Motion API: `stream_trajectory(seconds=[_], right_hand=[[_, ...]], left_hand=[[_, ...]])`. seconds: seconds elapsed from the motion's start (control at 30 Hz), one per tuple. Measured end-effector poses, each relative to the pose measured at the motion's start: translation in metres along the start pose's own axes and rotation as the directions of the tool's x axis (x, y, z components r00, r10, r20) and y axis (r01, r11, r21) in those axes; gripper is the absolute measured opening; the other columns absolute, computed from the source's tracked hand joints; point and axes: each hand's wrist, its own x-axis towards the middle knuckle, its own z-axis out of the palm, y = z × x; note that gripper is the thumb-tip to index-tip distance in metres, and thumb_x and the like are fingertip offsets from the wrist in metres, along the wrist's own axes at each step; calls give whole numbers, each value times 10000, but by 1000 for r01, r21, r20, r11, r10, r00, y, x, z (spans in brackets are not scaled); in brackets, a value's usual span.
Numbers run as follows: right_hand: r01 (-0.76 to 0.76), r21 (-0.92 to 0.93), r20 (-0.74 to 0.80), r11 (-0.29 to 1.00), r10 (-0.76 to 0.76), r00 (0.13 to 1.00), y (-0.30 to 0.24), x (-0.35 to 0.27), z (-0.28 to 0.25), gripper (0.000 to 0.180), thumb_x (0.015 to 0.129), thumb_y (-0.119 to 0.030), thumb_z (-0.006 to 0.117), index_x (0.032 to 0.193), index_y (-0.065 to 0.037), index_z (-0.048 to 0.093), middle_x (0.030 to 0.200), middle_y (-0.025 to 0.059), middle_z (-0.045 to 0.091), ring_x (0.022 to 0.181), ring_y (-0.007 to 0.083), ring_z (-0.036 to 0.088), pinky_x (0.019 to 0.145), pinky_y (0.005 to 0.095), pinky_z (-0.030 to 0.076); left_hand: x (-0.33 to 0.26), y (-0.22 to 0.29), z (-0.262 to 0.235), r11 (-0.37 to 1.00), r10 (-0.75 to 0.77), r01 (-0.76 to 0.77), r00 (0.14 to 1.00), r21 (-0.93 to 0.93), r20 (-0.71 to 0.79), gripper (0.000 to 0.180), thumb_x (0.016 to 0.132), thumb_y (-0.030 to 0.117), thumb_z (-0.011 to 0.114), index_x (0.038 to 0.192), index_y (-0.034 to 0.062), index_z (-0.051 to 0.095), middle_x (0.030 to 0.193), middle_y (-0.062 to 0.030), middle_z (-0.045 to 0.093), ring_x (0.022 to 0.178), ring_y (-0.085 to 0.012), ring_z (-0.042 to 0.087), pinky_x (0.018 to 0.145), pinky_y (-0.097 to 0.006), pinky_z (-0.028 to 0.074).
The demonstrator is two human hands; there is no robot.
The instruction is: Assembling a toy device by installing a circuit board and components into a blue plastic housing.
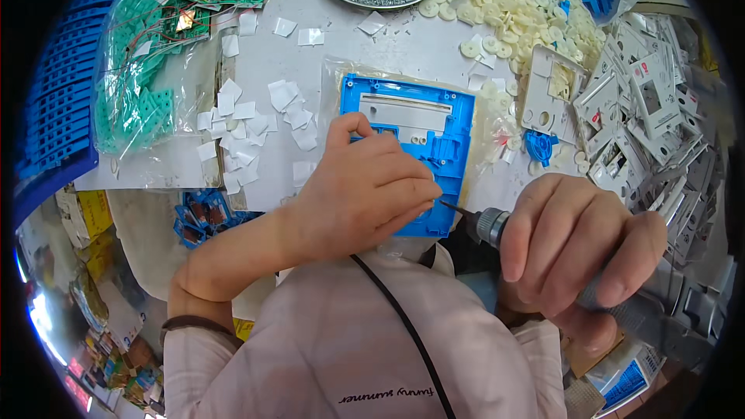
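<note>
Presumably light and stiff, so hold the blue housing by its rim, with left hand curled, grip unclear, right hand closed round a screwdriver.

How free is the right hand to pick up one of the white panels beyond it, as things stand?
Probably not: the right hand is wrapped around a screwdriver, though the bench-side heap of white panels lies uncovered ahead of it.

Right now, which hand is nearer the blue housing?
Left. The left hand lies over the lower-left part of the blue housing; the right hand is off its lower-right side, gripping a screwdriver pointed toward it.
</note>
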Motion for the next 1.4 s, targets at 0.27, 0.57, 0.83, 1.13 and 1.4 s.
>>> stream_trajectory(seconds=[0.27,0.57,0.83,1.13,1.4], right_hand=[[-5,6,43,1000,5,999,4,2,6,319,872,-264,830,973,-147,551,653,-18,640,495,91,584,586,261,549],[-28,-91,-80,995,21,997,2,-11,-4,348,856,-305,805,1004,-160,526,672,-31,613,518,90,574,571,271,538],[-24,-111,14,994,26,1000,11,-16,-9,313,874,-256,758,1022,-145,505,712,-13,629,549,111,599,597,284,543],[-77,-118,-83,990,67,994,31,-23,-2,343,879,-288,779,1013,-128,506,687,1,612,535,139,578,601,325,528],[-94,-135,-96,986,81,992,36,-24,3,358,882,-303,790,1006,-122,508,682,3,602,556,145,579,623,342,529]], left_hand=[[-2,2,0,999,23,-25,998,-31,-61,209,812,166,802,1000,156,710,942,31,696,772,-163,614,848,-432,330],[-6,0,-8,985,-5,-15,993,170,116,395,772,376,794,1075,143,694,1142,0,655,1026,-203,590,998,-514,329],[-14,-2,8,918,125,-188,972,349,197,313,717,311,767,965,126,711,1096,28,614,1115,-167,564,1104,-536,334],[-17,0,4,880,89,-205,957,428,275,390,801,367,714,1113,134,713,1179,36,624,1142,-164,567,1103,-586,308],[-16,0,2,834,134,-267,947,482,293,250,818,286,677,1031,160,714,1123,35,666,1134,-133,579,1122,-566,329]])
